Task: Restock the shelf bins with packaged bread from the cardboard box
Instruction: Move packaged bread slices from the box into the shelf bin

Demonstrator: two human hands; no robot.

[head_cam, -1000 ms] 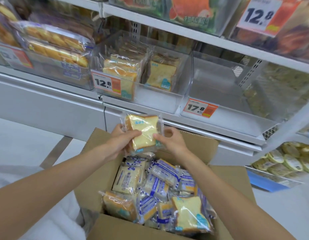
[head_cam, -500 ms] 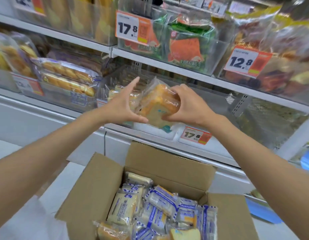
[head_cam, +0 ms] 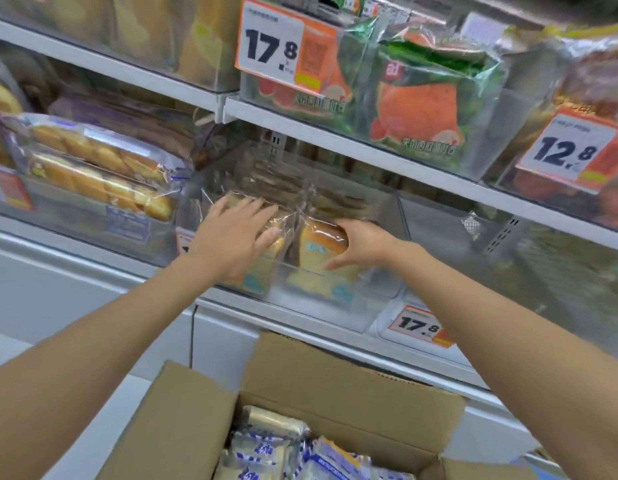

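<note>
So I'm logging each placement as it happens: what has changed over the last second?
The bread packet was lifted from above the cardboard box into the clear bin, at the front of its right-hand row. The right hand still grips it. The left hand has let go and lies flat on the packs in the left row. The box stays put, still stocked.

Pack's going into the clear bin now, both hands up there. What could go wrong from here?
1. The right hand grips the bread pack at the front of the clear bin; released too soon, it could tip over the front wall toward the cardboard box.
2. The left hand presses flat on the neighbouring pack; too much force may squash the soft bread.
3. The bin looks nearly full, so packs may crumple when forced in.
</note>
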